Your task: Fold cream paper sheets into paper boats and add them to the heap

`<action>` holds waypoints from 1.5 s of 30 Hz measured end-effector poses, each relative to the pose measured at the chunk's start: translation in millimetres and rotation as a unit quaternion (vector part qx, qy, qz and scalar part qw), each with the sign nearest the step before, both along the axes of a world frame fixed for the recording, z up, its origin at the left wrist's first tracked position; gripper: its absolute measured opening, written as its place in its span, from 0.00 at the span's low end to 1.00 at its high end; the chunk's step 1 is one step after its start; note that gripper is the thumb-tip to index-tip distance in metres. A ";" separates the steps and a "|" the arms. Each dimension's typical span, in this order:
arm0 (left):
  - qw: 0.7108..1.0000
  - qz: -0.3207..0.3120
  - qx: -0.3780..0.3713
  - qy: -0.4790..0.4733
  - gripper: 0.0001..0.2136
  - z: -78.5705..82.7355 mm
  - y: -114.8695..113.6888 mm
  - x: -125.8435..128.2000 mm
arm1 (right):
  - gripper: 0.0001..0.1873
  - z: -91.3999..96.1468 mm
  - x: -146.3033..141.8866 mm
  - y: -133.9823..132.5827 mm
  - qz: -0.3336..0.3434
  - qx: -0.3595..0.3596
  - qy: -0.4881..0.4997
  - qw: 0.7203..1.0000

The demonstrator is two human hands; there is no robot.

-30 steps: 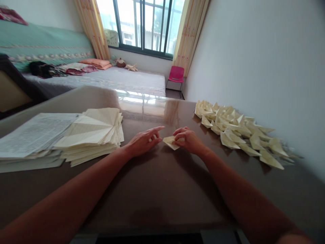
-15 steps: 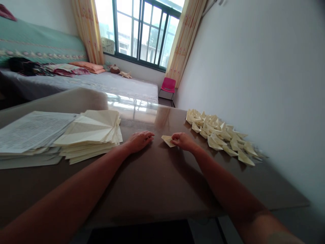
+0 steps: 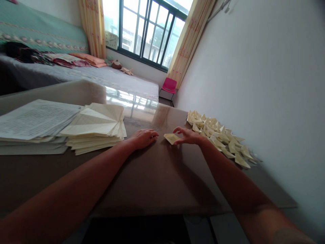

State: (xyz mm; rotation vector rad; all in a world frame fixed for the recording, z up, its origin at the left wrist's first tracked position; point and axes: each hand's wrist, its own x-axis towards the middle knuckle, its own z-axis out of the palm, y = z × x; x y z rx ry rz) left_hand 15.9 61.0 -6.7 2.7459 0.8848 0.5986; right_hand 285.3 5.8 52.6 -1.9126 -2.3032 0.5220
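A small cream paper boat (image 3: 171, 138) lies on the brown table between my two hands. My right hand (image 3: 187, 136) is just right of it, thumb and fingers spread apart; the thumb tip is at the boat's lower right edge, and I cannot tell if it touches. To the left, my left hand (image 3: 145, 138) rests on the tabletop holding nothing, its fingers loosely stretched toward the boat. Beyond my right hand, a heap of folded paper boats (image 3: 215, 130) lies along the wall side.
A stack of creased cream paper sheets (image 3: 98, 120) stands left of my left hand, beside a pile of printed sheets (image 3: 38, 118). The glossy table (image 3: 152, 183) reflects the window. Behind it are a bed (image 3: 122, 79) and a pink chair (image 3: 169, 85).
The fingers of my right hand have opened away from the paper boat, which they were pinching before. My left hand stays on the table. The camera view has shifted slightly.
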 end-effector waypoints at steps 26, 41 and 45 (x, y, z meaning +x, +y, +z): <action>0.985 -0.021 -0.095 -0.141 0.07 -8.3 -12.9 20.4 | 0.15 -48.6 -23.1 -10.3 0.108 0.116 0.266 0.951; 0.964 0.048 -0.182 -0.190 0.10 -2.3 -22.0 26.7 | 0.15 -56.9 -34.1 -10.4 -0.026 0.075 0.402 0.912; 0.958 0.060 -0.194 -0.200 0.10 0.9 -25.1 27.3 | 0.15 -56.2 -39.0 -13.5 -0.017 0.083 0.391 0.916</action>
